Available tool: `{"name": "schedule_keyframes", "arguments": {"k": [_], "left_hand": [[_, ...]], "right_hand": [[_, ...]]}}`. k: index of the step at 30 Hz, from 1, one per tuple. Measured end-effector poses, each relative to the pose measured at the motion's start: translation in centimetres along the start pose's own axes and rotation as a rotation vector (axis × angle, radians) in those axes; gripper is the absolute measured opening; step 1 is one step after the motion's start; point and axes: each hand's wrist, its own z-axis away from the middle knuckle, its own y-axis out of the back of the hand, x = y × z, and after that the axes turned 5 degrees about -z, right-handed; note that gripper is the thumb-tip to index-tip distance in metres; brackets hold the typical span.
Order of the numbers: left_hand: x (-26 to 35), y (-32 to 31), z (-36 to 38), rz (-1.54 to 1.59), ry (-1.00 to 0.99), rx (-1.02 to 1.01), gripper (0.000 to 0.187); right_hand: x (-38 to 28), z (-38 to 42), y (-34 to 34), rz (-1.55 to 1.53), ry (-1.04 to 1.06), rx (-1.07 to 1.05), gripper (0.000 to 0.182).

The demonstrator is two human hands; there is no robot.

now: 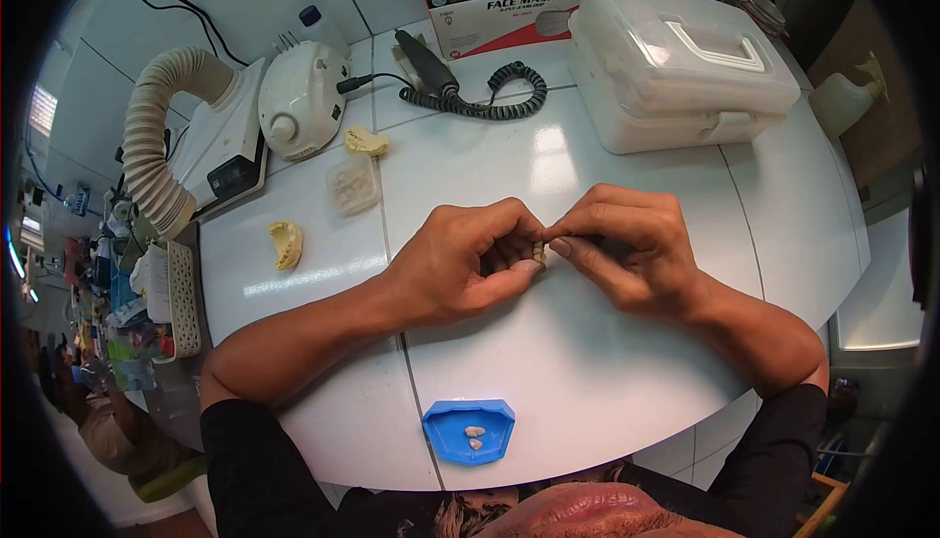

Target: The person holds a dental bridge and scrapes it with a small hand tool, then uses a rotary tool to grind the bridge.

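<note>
In the head view, my left hand [470,254] is closed around a small yellowish piece [540,252], which looks like part of a dental cast. Most of it is hidden by the fingers. My right hand [627,249] meets it from the right, thumb and fingers drawn together in a pinch at its edge. Whatever lies between those right fingertips is too small to make out. Both hands are just above the white tiled table. Nearer my body is a blue tray [442,432] with small tooth-coloured pieces [476,432] in it.
Left of my hands lie a yellow dental cast [286,245], another cast [366,140] and a clear box [353,186]. Behind them stand a control unit [302,97], a hose [147,137] and a corded handpiece [427,63]. A mask box [504,24] and white case [676,68] are at the back.
</note>
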Motion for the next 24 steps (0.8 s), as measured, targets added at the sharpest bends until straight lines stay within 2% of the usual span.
{"name": "schedule_keyframes", "arguments": {"k": [10,13,24], "left_hand": [[-0.11,-0.12,0.03,0.008,-0.002,0.006,0.024],[0.15,0.1,-0.01,-0.026,0.01,-0.002,0.023],[-0.2,-0.06,-0.04,0.008,-0.01,0.026,0.022]], "right_hand": [[-0.4,-0.12,0.41,-0.001,-0.08,-0.029,0.008],[0.17,-0.08,0.09,-0.007,-0.007,-0.005,0.007],[0.01,0.03,-0.03,-0.009,0.023,-0.01,0.008]]}}
